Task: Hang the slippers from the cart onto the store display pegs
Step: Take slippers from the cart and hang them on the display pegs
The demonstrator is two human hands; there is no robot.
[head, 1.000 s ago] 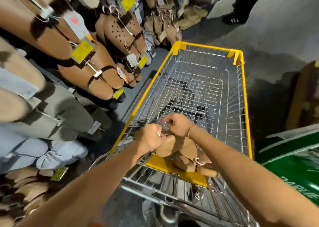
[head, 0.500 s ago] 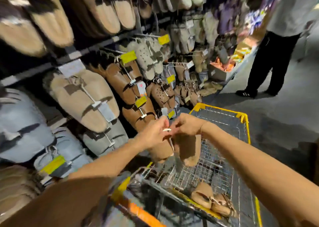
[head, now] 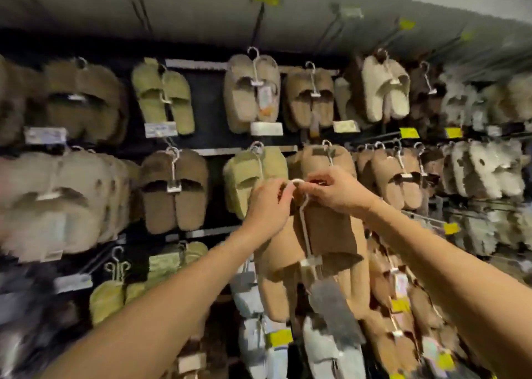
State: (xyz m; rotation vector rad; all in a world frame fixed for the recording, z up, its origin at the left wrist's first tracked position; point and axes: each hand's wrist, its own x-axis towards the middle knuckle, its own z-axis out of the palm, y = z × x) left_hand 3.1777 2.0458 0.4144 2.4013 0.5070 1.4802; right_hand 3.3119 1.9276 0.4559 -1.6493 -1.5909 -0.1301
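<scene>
A pair of tan fuzzy slippers (head: 325,234) hangs from a white plastic hanger (head: 305,223) in front of the display wall. My left hand (head: 269,205) and my right hand (head: 338,188) both pinch the hanger's hook (head: 298,181) at its top. The hook is raised to the height of a matching tan pair (head: 328,159) that hangs on a peg in the middle row. A grey tag (head: 334,306) dangles below the held pair. The cart is out of view.
The wall holds rows of slippers on pegs: green pairs (head: 164,96), brown pairs (head: 175,191), cream pairs (head: 383,87), light blue ones (head: 325,350) low down. Yellow price tags (head: 408,132) tip the pegs. Bare pegs (head: 260,12) stick out along the top.
Both hands lifted the tan pair out of the cart and up to the middle row of pegs. My view swung from the cart up to the display wall.
</scene>
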